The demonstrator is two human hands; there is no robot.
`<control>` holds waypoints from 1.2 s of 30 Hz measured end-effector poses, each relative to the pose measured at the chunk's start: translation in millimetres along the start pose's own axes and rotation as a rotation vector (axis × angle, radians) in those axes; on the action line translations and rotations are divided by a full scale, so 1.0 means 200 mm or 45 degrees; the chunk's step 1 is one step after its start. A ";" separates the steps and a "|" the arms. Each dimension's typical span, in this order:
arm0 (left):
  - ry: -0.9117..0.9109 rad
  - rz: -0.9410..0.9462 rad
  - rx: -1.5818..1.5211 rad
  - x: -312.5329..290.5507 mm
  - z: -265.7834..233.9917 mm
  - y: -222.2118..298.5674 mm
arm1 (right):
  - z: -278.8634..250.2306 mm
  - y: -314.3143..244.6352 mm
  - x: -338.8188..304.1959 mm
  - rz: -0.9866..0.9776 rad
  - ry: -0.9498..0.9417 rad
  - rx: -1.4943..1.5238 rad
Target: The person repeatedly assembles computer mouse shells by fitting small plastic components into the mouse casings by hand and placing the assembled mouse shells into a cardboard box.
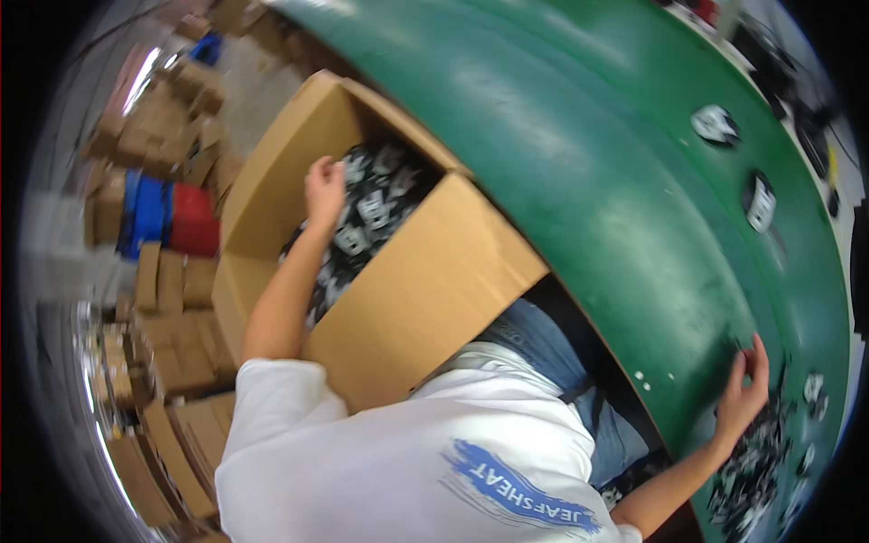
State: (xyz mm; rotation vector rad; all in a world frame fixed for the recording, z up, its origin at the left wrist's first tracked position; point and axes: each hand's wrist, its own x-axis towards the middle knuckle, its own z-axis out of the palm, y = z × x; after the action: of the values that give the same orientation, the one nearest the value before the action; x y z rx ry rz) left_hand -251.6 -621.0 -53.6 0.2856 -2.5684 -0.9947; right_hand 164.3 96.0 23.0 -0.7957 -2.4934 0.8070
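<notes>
My left hand [326, 192] reaches into an open cardboard box [430, 281] on the left. Its fingers are loosely bent and slightly apart, with nothing visible in them. Below it the box holds a heap of small black and silver-white parts [373, 210]. On the right, my right hand [744, 389] is over the green table [579, 181], thumb and forefinger curled toward each other. A small dark shape shows at those fingertips, too blurred to name. Close beside that hand lies a pile of similar black parts [753, 466].
Two black and white parts, one [716, 125] behind the other [760, 201], lie far right on the table. Stacked cardboard boxes [186, 353] and a blue and red bundle [172, 215] stand at the left. Black cables [810, 136] run along the table's far edge.
</notes>
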 end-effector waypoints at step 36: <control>-2.314 -0.490 -1.354 -1.02 1.05 2.31 | 0.03 -0.31 -0.19 -0.259 0.288 0.317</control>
State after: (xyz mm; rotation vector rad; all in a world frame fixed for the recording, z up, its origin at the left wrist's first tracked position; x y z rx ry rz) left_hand -176.4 -93.2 63.4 -0.8385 -2.2506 -3.7256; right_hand 165.3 28.7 49.0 -0.5073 -2.1786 0.8792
